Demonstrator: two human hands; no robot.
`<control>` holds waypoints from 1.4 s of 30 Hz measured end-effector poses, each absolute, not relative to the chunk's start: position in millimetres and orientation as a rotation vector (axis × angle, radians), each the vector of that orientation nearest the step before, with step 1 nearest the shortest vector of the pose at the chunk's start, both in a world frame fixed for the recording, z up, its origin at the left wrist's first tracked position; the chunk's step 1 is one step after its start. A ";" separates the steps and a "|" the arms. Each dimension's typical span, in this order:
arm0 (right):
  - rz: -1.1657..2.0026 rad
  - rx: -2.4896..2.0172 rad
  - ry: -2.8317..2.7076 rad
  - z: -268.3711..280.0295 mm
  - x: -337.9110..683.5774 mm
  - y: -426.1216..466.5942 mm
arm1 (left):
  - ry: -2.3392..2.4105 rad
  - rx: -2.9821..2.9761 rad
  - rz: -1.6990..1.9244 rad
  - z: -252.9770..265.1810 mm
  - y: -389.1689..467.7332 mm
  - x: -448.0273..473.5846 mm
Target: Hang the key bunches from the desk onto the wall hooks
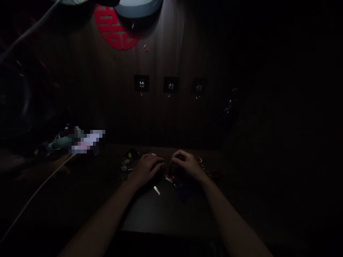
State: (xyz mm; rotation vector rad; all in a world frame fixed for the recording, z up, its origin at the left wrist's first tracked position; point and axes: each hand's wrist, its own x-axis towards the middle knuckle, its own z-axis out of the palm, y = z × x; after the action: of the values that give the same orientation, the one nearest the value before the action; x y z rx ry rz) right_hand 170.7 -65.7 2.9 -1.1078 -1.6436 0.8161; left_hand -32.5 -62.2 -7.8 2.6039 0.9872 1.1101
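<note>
In dim light, my left hand [148, 166] is over the table among small items, its fingers curled inward and pressed together at the tips. Opposite it, my right hand [187, 164] makes a pinch, with thumb and forefinger close together. Whatever either hand holds is too small and dark to name. Below the fingertips lies a small red and silvery item [169, 178]. A short pale strip [157, 190] rests nearer to me. Left of my left hand is a cluster of small shiny metal pieces [125, 164]. Something yellow [199, 160] shows behind my right wrist.
The wooden tabletop [150, 214] ends at a front edge. Several hooks on dark square pads [170, 85] are on the wall, below a red cut-out ornament [118, 37] and a lamp [139, 8]. A white cable [40, 187] runs to a blurred-out bright object [89, 140] at left.
</note>
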 end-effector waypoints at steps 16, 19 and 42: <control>1.138 -0.966 -1.330 0.4 154.3 -63.7 | 1.013 2.304 0.982 2.4 -71.8 -21.8; 1.139 -0.963 -1.317 0.5 153.2 -63.9 | 0.991 2.308 0.963 2.5 -72.6 -22.2; 0.421 -1.441 -2.171 -20.9 161.4 -65.7 | 0.838 2.665 0.652 -7.9 -67.6 -37.3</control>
State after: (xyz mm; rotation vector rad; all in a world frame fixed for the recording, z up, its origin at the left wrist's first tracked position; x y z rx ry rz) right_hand 161.4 -65.7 -20.9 -1.4409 -2.1706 0.4213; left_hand -37.3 -67.6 -7.9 2.6654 0.8378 0.6520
